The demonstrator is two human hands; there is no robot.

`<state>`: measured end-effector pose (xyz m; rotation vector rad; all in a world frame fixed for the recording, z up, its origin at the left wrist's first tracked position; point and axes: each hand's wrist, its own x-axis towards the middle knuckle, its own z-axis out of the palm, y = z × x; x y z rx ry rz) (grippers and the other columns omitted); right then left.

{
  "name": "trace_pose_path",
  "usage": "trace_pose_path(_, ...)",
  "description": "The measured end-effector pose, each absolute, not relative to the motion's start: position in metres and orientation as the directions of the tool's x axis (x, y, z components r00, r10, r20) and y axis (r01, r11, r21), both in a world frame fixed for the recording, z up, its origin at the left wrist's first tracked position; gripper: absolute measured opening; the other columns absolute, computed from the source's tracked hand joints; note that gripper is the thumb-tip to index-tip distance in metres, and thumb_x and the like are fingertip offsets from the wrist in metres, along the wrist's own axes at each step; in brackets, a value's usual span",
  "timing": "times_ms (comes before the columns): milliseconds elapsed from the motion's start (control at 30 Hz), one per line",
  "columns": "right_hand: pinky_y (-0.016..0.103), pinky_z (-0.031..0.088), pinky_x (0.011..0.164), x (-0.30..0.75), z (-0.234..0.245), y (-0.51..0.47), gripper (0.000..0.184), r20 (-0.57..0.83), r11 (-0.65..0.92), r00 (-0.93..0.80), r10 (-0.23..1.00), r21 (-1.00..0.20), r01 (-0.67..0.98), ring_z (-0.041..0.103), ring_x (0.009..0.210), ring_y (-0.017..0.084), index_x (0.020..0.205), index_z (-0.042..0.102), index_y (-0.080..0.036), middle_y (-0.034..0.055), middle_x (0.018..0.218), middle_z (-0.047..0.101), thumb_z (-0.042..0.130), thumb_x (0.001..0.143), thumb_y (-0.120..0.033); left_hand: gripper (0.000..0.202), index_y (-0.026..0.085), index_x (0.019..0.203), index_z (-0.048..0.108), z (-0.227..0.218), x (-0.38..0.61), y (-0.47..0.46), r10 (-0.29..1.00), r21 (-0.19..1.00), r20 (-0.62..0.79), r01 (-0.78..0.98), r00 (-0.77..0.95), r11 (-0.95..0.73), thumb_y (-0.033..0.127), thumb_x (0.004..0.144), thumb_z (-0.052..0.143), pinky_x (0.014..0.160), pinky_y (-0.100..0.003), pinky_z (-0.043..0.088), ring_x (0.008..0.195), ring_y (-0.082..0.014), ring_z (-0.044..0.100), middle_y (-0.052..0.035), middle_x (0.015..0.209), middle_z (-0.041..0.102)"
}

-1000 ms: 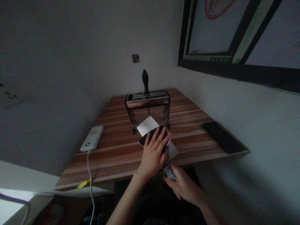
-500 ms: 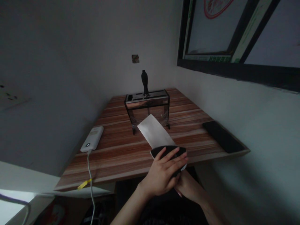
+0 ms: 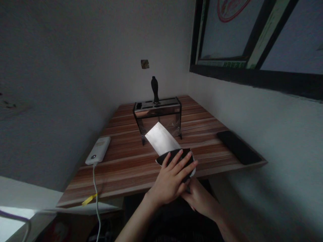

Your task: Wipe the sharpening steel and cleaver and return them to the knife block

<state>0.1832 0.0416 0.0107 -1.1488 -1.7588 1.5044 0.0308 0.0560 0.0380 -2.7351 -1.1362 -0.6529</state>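
Over the near edge of the table, a cleaver (image 3: 161, 137) with a broad, shiny rectangular blade points away and to the left. A black cloth (image 3: 174, 154) with a pale edge or underside wraps the blade's near part. My left hand (image 3: 169, 181) lies across the cloth, fingers spread over it and gripping it against the blade. Below and to the right, my right hand (image 3: 200, 198) is closed around the cleaver's handle end, which is mostly hidden by the hands. Just beyond the blade tip stands a clear-sided knife block (image 3: 157, 111) with one black handle (image 3: 154, 89) upright in its top.
A wood-grain table (image 3: 121, 161) fills the corner between walls. A white power bank (image 3: 98, 150) with a cable (image 3: 96, 201) lies at left, a yellow tag (image 3: 88, 199) at the front edge. A black phone (image 3: 239, 147) lies at right, below a dark window frame (image 3: 227, 72).
Both hands, the cloth and the cleaver have shifted slightly left and up. The blade catches more light now. The knife block and table things have stayed in place.
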Motion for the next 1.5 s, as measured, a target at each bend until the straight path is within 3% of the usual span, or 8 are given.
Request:
trace_pose_path(133, 0.022, 0.043, 0.049, 0.18, 0.016, 0.04, 0.022, -0.076, 0.09, -0.472, 0.878, -0.943, 0.32, 0.054, 0.055, 0.013, 0.104, 0.055, -0.019, 0.0003, 0.069, 0.056, 0.051, 0.084, -0.025, 0.06, 0.025, 0.147, 0.017, 0.045, 0.023, 0.066, 0.693, 0.08, 0.483, 0.761, 0.535, -0.644, 0.021, 0.092, 0.04, 0.115, -0.042, -0.002, 0.144, -0.0212, 0.0, -0.0028, 0.155, 0.016)
trace_pose_path(267, 0.016, 0.038, 0.045, 0.178, 0.015, 0.039, 0.016, -0.073, 0.113, -0.48, 0.874, -0.931, 0.347, 0.047, 0.049, 0.007, 0.099, 0.053, -0.019, -0.0032, 0.067, 0.051, 0.053, 0.083, -0.019, 0.058, 0.025, 0.147, 0.017, 0.053, 0.012, 0.081, 0.732, 0.122, 0.523, 0.812, 0.437, -0.571, 0.021, 0.093, 0.037, 0.115, -0.045, 0.001, 0.144, -0.0222, 0.002, -0.0035, 0.155, 0.016)
trace_pose_path(500, 0.011, 0.026, 0.03, 0.177, 0.005, 0.035, 0.005, -0.17, 0.024, -0.524, 0.834, -0.939, 0.342, 0.036, 0.034, 0.001, 0.089, 0.047, -0.02, -0.007, 0.064, 0.045, 0.05, 0.086, -0.021, 0.054, 0.026, 0.146, 0.021, 0.063, -0.006, 0.106, 0.741, 0.174, 0.607, 0.861, 0.287, -0.477, 0.02, 0.094, 0.035, 0.114, -0.047, 0.007, 0.143, -0.0212, 0.006, -0.0041, 0.154, 0.021)
trace_pose_path(833, 0.011, 0.027, 0.029, 0.176, 0.005, 0.033, 0.006, -0.192, -0.003, -0.551, 0.812, -0.946, 0.325, 0.037, 0.033, 0.001, 0.09, 0.046, -0.02, -0.0072, 0.064, 0.045, 0.05, 0.087, -0.024, 0.053, 0.026, 0.145, 0.026, 0.067, -0.017, 0.121, 0.73, 0.264, 0.673, 0.884, 0.117, -0.385, 0.019, 0.093, 0.035, 0.114, -0.046, 0.013, 0.142, -0.0205, 0.015, -0.0044, 0.154, 0.023)
trace_pose_path(1033, 0.01, 0.027, 0.029, 0.175, 0.0, 0.034, 0.009, -0.189, -0.019, -0.541, 0.82, -0.952, 0.305, 0.036, 0.035, 0.0, 0.093, 0.048, -0.02, -0.0047, 0.073, 0.05, 0.052, 0.085, -0.022, 0.054, 0.024, 0.145, 0.025, 0.057, -0.005, 0.113, 0.743, 0.214, 0.648, 0.897, 0.167, -0.388, 0.018, 0.093, 0.037, 0.114, -0.05, 0.011, 0.143, -0.0222, 0.012, -0.0064, 0.153, 0.023)
trace_pose_path(1500, 0.015, 0.028, 0.031, 0.179, 0.004, 0.04, 0.014, -0.202, -0.087, -0.518, 0.831, -0.967, 0.239, 0.036, 0.031, 0.004, 0.091, 0.047, -0.019, -0.0097, 0.053, 0.044, 0.052, 0.083, -0.03, 0.055, 0.023, 0.144, 0.026, 0.045, 0.037, 0.064, 0.74, 0.177, 0.461, 0.766, 0.49, -0.618, 0.019, 0.091, 0.039, 0.115, -0.045, 0.005, 0.143, -0.0193, 0.013, -0.0025, 0.151, 0.028)
